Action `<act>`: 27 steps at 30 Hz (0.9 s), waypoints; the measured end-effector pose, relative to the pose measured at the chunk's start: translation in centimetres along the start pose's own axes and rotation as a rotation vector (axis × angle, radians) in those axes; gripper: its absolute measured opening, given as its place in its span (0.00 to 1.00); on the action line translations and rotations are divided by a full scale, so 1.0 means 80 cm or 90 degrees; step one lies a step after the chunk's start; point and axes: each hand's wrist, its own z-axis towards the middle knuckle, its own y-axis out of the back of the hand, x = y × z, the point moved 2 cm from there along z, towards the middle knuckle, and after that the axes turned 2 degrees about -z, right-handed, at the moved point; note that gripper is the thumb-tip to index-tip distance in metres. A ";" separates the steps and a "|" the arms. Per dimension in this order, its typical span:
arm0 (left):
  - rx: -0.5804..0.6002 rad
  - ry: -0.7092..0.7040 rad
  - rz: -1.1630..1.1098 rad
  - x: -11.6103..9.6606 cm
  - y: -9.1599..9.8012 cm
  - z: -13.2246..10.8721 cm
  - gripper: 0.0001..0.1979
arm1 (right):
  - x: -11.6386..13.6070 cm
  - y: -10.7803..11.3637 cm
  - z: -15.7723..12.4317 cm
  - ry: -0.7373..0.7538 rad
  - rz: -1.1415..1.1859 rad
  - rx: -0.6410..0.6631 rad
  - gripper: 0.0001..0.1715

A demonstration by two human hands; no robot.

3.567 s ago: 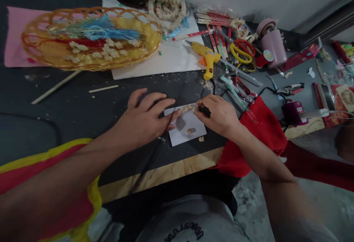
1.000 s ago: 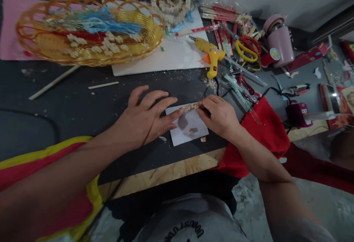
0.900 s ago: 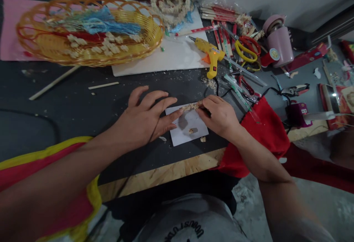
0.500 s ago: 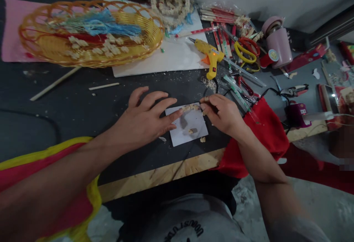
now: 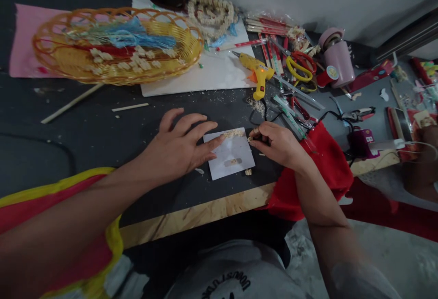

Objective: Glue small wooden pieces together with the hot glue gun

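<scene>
A white card (image 5: 224,169) lies on the dark tabletop in front of me. Small pale wooden pieces (image 5: 235,132) form a row along its far edge. My left hand (image 5: 186,146) is open with fingers spread, one fingertip resting at the left end of that row. At the card's right edge, my right hand (image 5: 273,143) pinches a small pale wooden piece (image 5: 250,139), partly hidden by the fingers. A greyish strip-shaped patch (image 5: 233,162) shows low on the card; I cannot tell what it is. Just off the card's right side sits another wooden piece (image 5: 248,172).
Beyond my hands, a yellow glue gun (image 5: 258,73) lies by a white board (image 5: 164,88). An oval wicker basket (image 5: 118,80) holds tassels and pale pieces. Scissors (image 5: 299,69), wrapped chopsticks (image 5: 268,25) and red cloth (image 5: 316,171) lie rightward. Another person's arm (image 5: 424,167) shows far right.
My right fingers have shifted slightly at the card's right edge, still pinching the small piece. The left hand stays nearly in place. The view has shifted slightly.
</scene>
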 end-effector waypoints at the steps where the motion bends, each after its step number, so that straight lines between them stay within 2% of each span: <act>1: -0.008 -0.005 0.008 0.000 0.000 0.000 0.15 | 0.001 -0.001 0.001 0.001 0.002 -0.006 0.02; 7: 0.022 -0.005 0.015 0.001 0.000 0.000 0.15 | 0.005 -0.008 0.003 -0.025 0.040 -0.069 0.01; 14: 0.051 0.002 0.031 0.001 0.002 -0.001 0.16 | 0.005 -0.010 0.004 -0.024 0.040 -0.086 0.02; 20: 0.025 0.001 0.021 0.000 0.001 0.000 0.14 | 0.008 -0.008 0.006 0.018 -0.004 -0.041 0.04; 27: 0.002 -0.013 0.038 0.000 0.001 0.000 0.15 | 0.012 -0.016 0.010 0.039 0.005 -0.076 0.04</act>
